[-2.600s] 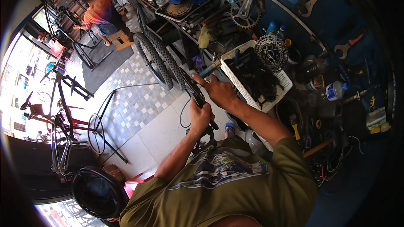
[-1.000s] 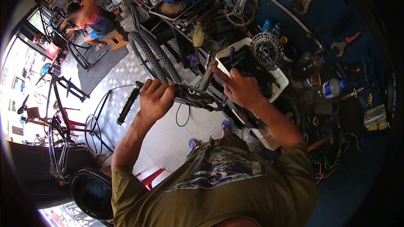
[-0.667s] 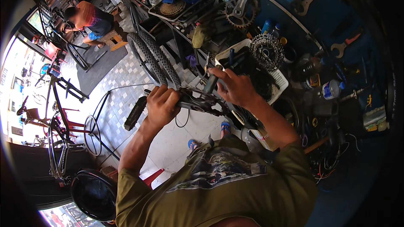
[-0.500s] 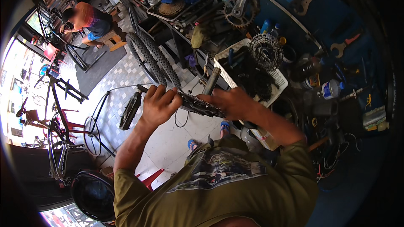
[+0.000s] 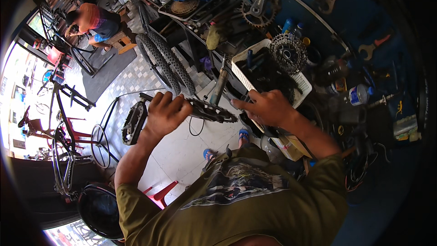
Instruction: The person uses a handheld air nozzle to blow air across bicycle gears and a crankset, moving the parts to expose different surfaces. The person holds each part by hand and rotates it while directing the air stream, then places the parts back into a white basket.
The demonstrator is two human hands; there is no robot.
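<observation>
My left hand [image 5: 167, 114] is closed around the crank arm of a black bicycle crankset [image 5: 214, 113], held over the pale floor. A black platform pedal [image 5: 133, 125] hangs from the arm's left end. From the toothed chainring at the other end, a metal spindle [image 5: 220, 87] sticks up and away from me. My right hand [image 5: 269, 108] hovers just right of the chainring, apart from it, beside a white basket [image 5: 242, 70]. Its forefinger stretches toward the chainring and nothing shows in its grasp; the other fingers are partly hidden.
Greasy parts and a large cassette [image 5: 287, 53] fill the basket on the cluttered bench. Two knobby tyres [image 5: 170, 66] stand ahead. Wrenches [image 5: 374, 47] hang on the blue wall. A bare bike frame [image 5: 63, 120] stands left; a seated person [image 5: 93, 23] works farther back.
My right hand has come off the chainring and moved right, toward the basket. The crankset has turned slightly in my left hand, its pedal end shifting left and its spindle swinging left.
</observation>
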